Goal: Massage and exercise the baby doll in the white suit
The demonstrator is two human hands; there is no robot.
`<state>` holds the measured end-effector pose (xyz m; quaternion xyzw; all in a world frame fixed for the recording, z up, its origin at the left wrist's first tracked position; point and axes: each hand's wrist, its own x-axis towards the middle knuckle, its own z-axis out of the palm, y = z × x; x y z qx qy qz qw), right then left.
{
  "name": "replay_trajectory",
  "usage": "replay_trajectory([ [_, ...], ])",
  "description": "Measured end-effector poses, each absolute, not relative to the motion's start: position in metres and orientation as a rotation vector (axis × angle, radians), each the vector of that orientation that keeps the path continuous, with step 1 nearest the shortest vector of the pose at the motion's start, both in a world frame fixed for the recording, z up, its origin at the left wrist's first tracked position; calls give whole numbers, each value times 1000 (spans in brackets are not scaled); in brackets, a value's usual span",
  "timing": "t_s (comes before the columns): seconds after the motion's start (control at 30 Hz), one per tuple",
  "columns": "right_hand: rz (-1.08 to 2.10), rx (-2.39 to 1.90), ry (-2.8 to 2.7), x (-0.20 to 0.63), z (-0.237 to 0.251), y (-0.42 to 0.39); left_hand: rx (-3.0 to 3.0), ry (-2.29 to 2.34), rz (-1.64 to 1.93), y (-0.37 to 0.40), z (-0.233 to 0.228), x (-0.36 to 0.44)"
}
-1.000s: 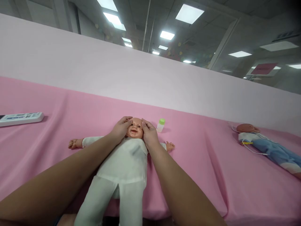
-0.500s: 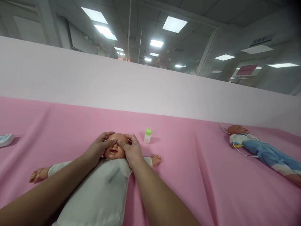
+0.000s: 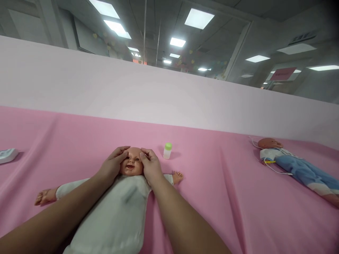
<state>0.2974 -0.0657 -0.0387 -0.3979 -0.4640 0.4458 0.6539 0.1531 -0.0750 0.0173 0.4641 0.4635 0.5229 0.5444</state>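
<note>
Both your forearms reach forward from the bottom edge and meet at the head of the baby doll [image 3: 132, 164], which lies on its back on the pink cloth [image 3: 212, 197] right under your arms, head away from you. Your left hand [image 3: 112, 165] cups the left side of the doll's head, fingers curved loosely round it and the thumb laid across the brow; it is open and resting on the head, not clenched. Your right hand [image 3: 150, 165] mirrors it on the other side, fingers bent, the thumb tip at the doll's brow near the eye, palm against the cheek. Neither hand grips; both press lightly on the face, which shows between them.

The doll's white suit [image 3: 116, 215] runs back beneath your forearms, one bare hand stretched out well left of your left hand, the other just right of your right wrist. Near your right hand, a little beyond it, a small bottle with a green cap [image 3: 167, 151] stands upright. Well off to the right lies a second doll in blue [image 3: 296, 165] with a thin cord at its chest. Far to the left of your left hand, a pale device [image 3: 7, 155] sits at the frame's edge. Behind everything runs a pale pink partition [image 3: 159, 95].
</note>
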Motion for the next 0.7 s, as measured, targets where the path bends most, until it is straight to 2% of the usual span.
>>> replay_trajectory([
  [0.27, 1146, -812, -1010, 303, -39, -69, 1056, 1083, 1291, -71, 6, 151],
  [0.7, 1022, -907, -1035, 302, -31, -73, 1171, 866, 1277, -59, -17, 151],
])
